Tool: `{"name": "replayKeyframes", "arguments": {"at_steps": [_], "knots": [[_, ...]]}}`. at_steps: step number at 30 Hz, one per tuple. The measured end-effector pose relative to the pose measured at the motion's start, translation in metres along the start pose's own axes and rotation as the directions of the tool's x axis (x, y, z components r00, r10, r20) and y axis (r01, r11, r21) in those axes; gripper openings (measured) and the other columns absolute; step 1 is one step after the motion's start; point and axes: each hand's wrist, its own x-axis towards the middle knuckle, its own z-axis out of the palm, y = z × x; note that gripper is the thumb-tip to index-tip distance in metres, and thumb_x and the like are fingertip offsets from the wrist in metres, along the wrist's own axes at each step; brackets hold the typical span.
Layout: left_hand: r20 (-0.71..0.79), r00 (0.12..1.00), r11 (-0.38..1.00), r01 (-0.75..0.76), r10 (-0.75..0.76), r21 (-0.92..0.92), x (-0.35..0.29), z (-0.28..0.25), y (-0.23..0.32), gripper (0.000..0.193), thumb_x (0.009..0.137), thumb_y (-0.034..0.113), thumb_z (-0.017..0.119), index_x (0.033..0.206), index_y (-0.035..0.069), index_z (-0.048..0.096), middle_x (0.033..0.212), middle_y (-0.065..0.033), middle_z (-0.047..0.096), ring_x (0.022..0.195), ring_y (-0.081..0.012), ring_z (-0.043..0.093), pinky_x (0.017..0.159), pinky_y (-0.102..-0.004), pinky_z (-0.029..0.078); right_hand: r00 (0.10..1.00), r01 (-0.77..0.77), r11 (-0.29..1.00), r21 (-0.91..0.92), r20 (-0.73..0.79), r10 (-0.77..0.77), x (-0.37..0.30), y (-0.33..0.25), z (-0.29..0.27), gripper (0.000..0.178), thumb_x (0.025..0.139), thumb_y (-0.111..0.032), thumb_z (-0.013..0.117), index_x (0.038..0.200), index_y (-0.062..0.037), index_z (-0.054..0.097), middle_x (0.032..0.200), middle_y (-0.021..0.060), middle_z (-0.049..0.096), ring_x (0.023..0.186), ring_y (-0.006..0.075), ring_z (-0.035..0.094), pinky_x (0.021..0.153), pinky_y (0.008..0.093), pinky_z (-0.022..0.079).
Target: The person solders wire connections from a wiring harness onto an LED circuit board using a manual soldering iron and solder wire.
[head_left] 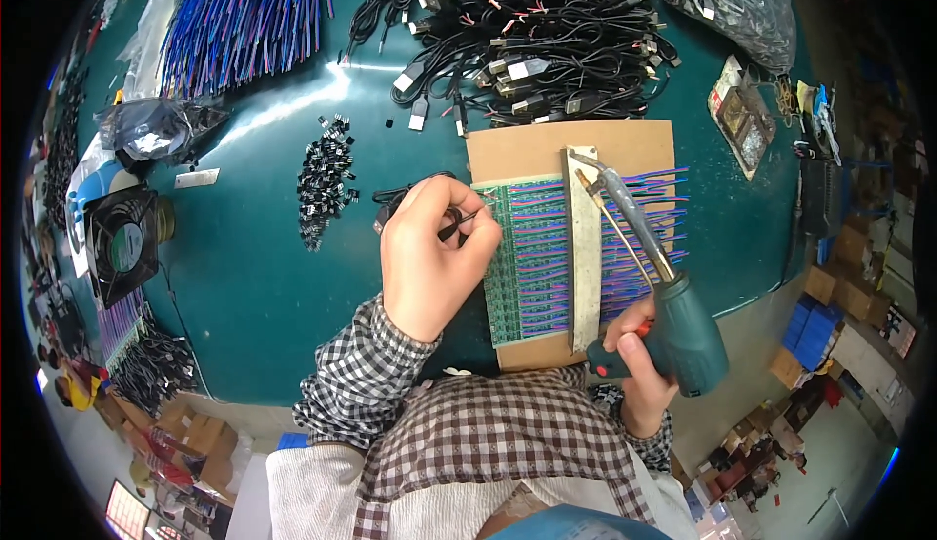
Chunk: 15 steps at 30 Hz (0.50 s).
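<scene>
The head view showed the left hand [429, 252] pinching a black cable [453, 226] between thumb and fingertips, close to its end, probably so that the short bit left over could be steered finely. That end pointed right, toward the far left corner of the circuit boards [503, 281]; whether it touched them could not be told. The right hand [639, 369] was wrapped around the handle of the green soldering gun [691, 335], its body to the near right and its tip over the far end of a metal bar [584, 267]. The gun's long axis ran from near right to far left, likely keeping the hand clear of the tip. The boards lay in a near-to-far row on cardboard [527, 153], their coloured wires [547, 272] running right beneath the bar, which seemed to serve as a weight holding them in line.
</scene>
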Motion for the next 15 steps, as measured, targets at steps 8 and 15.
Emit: {"name": "replayKeyframes", "arguments": {"at_steps": [8, 15], "knots": [[0.008, 1.000, 1.000, 0.020, -0.020, -0.013, 0.0013, 0.0013, -0.0006, 0.010, 0.071, 0.000, 0.061, 0.076, 0.001, 0.052, 0.071, -0.0065, 0.053, 0.058, -0.0108, 0.052, 0.050, -0.0228, 0.044, 0.998, -0.023, 0.997, 0.069, 0.063, 0.019, -0.0054, 0.0051, -0.0072, 0.027, 0.080, -0.013, 0.056, 0.099, 0.0043, 0.047, 0.084, 0.0120, 0.052, 0.066, 0.0182, 0.056, 0.058, 0.0288, 0.046], [0.033, 0.999, 0.999, -0.023, 0.024, -0.022, 0.0029, -0.0008, 0.0017, 0.009, 0.072, 0.000, 0.061, 0.077, 0.001, 0.053, 0.071, -0.0065, 0.054, 0.059, -0.0112, 0.054, 0.050, -0.0234, 0.044, 0.997, -0.028, 0.997, 0.076, 0.080, 0.022, -0.0078, 0.0094, -0.0090, 0.027, 0.081, -0.015, 0.056, 0.098, 0.0043, 0.048, 0.081, 0.0118, 0.053, 0.067, 0.0183, 0.056, 0.058, 0.0294, 0.047]]}}
